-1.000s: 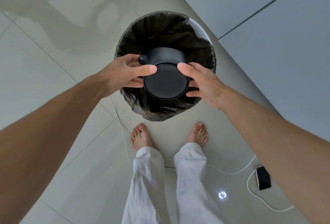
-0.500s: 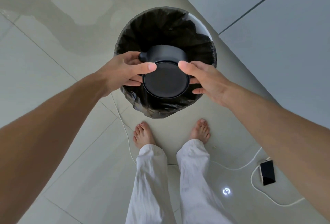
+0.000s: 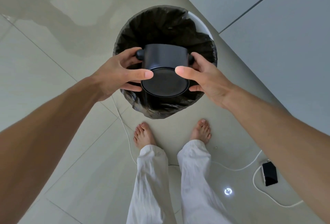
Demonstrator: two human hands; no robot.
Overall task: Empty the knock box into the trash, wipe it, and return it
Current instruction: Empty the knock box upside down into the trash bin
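Note:
The black round knock box is turned upside down over the trash bin, its flat base facing me and its mouth pointing into the black bag. My left hand grips its left side and my right hand grips its right side, thumbs on the base edge. The black knobs of its bar stick out on both sides. The box's inside is hidden from me.
The white bin stands on pale floor tiles against a grey wall. My bare feet are just in front of it. A white cable runs across the floor to a black phone at right.
The knock box has tipped further, showing more of its side wall and both knobs. Both hands stay on it over the bin.

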